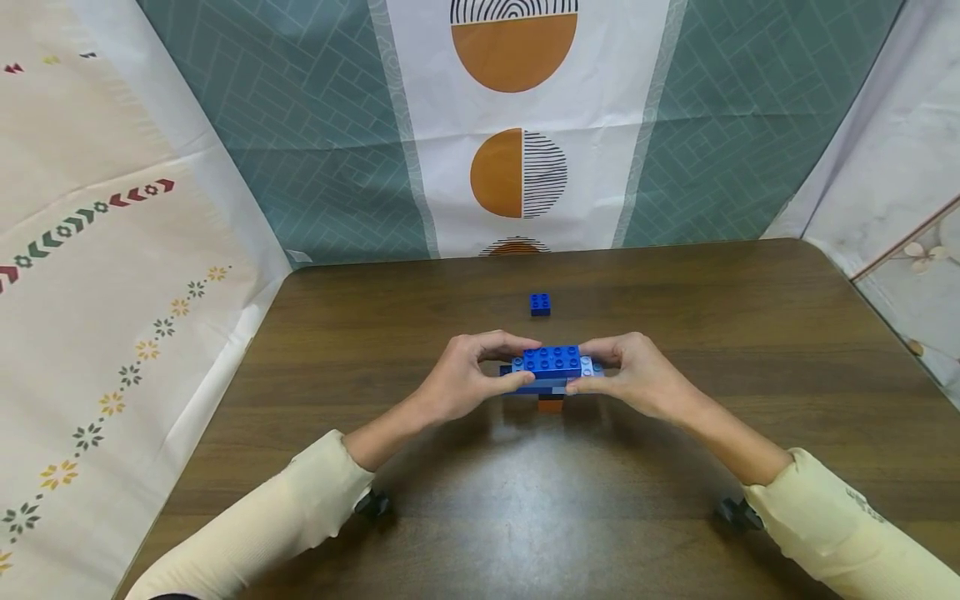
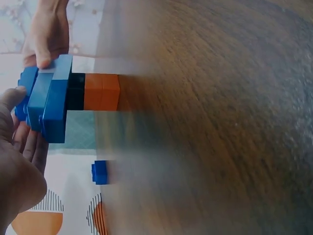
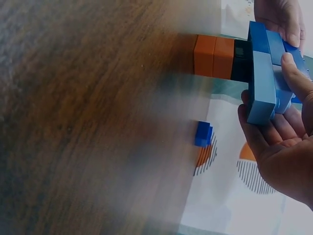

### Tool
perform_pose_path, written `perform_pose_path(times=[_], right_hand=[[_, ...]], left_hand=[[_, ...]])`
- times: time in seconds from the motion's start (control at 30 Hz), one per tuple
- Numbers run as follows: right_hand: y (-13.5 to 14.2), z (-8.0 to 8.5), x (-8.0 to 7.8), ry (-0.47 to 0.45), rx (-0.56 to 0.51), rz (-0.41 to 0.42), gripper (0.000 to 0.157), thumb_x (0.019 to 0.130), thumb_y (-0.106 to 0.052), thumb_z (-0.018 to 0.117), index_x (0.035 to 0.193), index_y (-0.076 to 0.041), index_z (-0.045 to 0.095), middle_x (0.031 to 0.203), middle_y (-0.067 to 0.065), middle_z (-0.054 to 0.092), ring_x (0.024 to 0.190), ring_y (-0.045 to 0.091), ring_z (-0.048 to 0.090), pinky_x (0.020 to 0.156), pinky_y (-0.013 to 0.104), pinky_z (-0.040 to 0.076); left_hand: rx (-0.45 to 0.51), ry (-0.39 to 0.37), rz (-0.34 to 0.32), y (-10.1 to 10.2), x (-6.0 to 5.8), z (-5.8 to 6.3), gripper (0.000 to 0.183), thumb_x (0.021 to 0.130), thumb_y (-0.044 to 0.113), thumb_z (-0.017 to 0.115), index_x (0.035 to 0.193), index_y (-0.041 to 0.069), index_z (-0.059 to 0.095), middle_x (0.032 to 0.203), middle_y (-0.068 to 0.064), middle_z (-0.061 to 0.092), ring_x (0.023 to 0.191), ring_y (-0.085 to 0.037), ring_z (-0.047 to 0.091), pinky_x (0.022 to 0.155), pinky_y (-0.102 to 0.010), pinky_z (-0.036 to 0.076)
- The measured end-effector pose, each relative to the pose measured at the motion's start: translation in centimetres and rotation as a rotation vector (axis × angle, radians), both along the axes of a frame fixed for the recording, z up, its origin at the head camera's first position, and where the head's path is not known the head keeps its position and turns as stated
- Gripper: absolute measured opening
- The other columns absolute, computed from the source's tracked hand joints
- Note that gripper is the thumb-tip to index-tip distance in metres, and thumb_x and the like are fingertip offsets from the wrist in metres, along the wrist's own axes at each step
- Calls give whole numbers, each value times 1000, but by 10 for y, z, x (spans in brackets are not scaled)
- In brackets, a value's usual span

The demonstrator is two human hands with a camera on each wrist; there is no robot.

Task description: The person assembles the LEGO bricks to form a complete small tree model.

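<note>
Brick stack (image 1: 551, 372) stands at table (image 1: 675, 467) centre, just beside person's chest side of lone small blue brick (image 1: 540, 304), which sits apart farther back. Stack: wide blue plates on top, black brick under, orange brick (image 2: 101, 91) at base touching wood.

Left hand (image 1: 457, 383) pinches left end of blue top, thumb (image 2: 12, 95) against its edge; right hand (image 1: 637, 375) pinches right end, fingers curled round it.

Judgement: light, rigid plastic, smooth sides slippery; top-heavy on narrow base, joints may pop apart. Best hold: both ends of wide blue layer, squeezing vertically.
</note>
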State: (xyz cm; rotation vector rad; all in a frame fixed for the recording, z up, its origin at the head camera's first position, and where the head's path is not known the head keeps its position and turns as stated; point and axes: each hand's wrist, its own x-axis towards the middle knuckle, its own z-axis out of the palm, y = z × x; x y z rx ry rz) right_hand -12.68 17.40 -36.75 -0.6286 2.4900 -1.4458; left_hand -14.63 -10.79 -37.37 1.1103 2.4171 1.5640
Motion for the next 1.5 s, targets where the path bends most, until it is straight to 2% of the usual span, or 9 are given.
perform_pose_path(times=[0.1, 0.27, 0.4, 0.5, 0.73, 1.0, 1.5], right_hand=[[0, -2, 1, 13, 7, 3, 53, 92, -21, 86, 134, 6, 69, 122, 18, 75, 100, 23, 74, 86, 29, 60], [0, -3, 1, 73, -44, -8, 53, 93, -18, 85, 141, -2, 67, 135, 17, 70, 120, 33, 71, 97, 42, 59], [-1, -1, 2, 80, -162, -12, 46, 97, -14, 80, 141, -7, 69, 139, 10, 70, 126, 29, 68, 97, 35, 59], [0, 0, 3, 63, -204, -11, 40, 98, -12, 78, 138, -9, 72, 134, 7, 73, 121, 24, 71, 93, 27, 59], [0, 2, 2, 76, -153, -27, 34, 98, -14, 79, 132, -11, 77, 126, 7, 76, 113, 21, 74, 89, 27, 61], [-1, 3, 2, 63, -130, -35, 33, 97, -16, 81, 130, -12, 78, 124, 7, 77, 115, 26, 73, 89, 27, 61], [0, 4, 2, 58, -114, -34, 31, 97, -19, 81, 127, -13, 79, 122, 6, 77, 112, 23, 74, 88, 28, 61]], left_hand=[[3, 17, -2, 0, 0, -1, 36, 96, 13, 82, 131, 11, 75, 124, -1, 75, 110, -13, 72, 99, -38, 59], [-9, 41, -2, 1, 1, 0, 36, 96, 14, 83, 131, 11, 75, 120, 0, 75, 107, -12, 72, 97, -38, 60], [-22, 41, 5, 1, 0, 0, 36, 96, 13, 83, 131, 11, 75, 119, 0, 75, 108, -11, 72, 97, -37, 60], [-24, 41, 5, 1, 0, 1, 36, 96, 13, 82, 131, 11, 75, 119, 0, 75, 108, -11, 71, 97, -38, 60], [-6, 41, -3, 2, 0, 0, 36, 96, 11, 82, 131, 10, 75, 119, 0, 75, 108, -11, 72, 97, -42, 60], [6, 35, -3, 1, 0, -2, 36, 96, 12, 82, 131, 10, 75, 120, -1, 75, 109, -13, 72, 97, -44, 60], [22, 19, -1, 2, 1, -6, 35, 97, 12, 81, 131, 10, 74, 121, 1, 74, 109, -11, 72, 99, -44, 59]])
